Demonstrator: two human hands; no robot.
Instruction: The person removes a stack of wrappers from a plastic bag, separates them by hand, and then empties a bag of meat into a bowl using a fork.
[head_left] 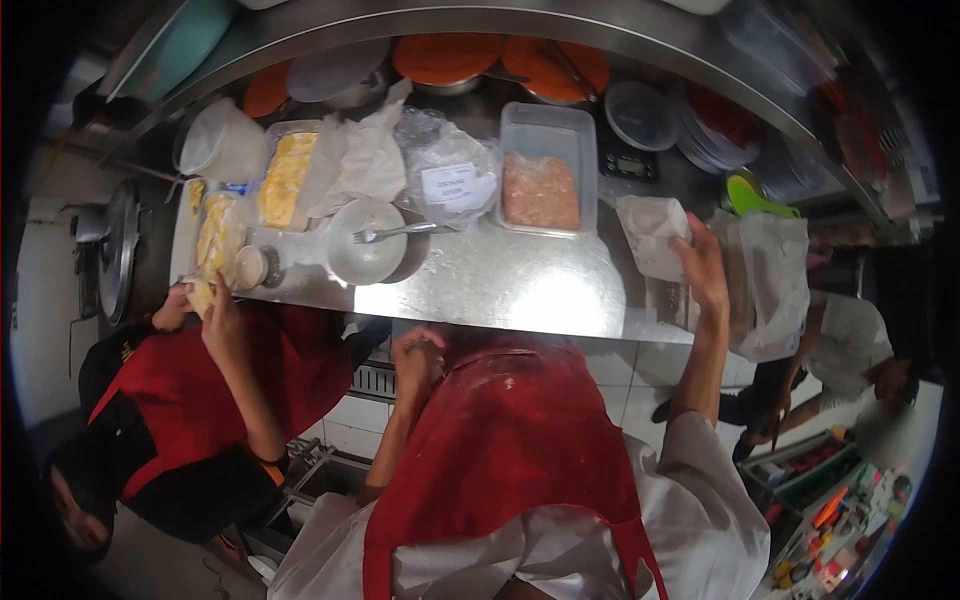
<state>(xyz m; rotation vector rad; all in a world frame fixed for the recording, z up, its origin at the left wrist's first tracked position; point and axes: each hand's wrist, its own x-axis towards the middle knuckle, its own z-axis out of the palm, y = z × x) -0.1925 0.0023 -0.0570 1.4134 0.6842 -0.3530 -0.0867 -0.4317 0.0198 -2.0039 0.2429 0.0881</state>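
My right hand (703,262) grips the edge of a white paper sheet (651,236) at the right end of the steel counter (480,285). Below and beside the sheet stands a clear plastic container (738,290), with more white sheets (775,275) over its right side. My left hand (418,355) is held low by my red apron, just off the counter's front edge. Its fingers are curled in, and whatever they may hold is hidden. Raw ground meat (540,192) lies in a clear rectangular tub (548,118) further left.
A grey bowl (352,262) with a fork (400,232) sits mid-left, near a labelled plastic bag (450,180). Yellow food (288,180) fills trays. On my left a co-worker's hands (215,300) hold a yellow piece. A scale (630,163) and a green-handled tool (750,192) lie behind.
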